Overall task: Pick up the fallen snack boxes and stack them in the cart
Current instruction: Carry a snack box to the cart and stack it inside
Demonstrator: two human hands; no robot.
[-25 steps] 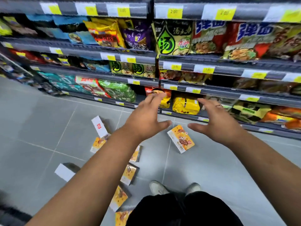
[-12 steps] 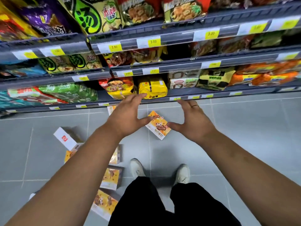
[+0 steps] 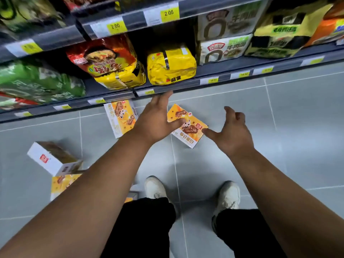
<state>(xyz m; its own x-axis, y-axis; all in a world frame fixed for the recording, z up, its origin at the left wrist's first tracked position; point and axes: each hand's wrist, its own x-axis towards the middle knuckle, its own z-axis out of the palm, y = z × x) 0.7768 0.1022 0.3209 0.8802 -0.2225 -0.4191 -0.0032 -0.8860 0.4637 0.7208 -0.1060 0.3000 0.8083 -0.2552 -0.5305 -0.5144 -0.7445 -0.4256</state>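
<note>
Head: left hand [image 3: 154, 120], right hand [image 3: 232, 135], fingers [image 3: 164, 97] spread, flank snack box [image 3: 189, 132].

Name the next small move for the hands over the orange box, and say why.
Probably bring both hands in onto the box and lift it. The left hand and right hand flank it, both open, with thumbs at its edges, but neither grips it. It lies on the floor.
</note>
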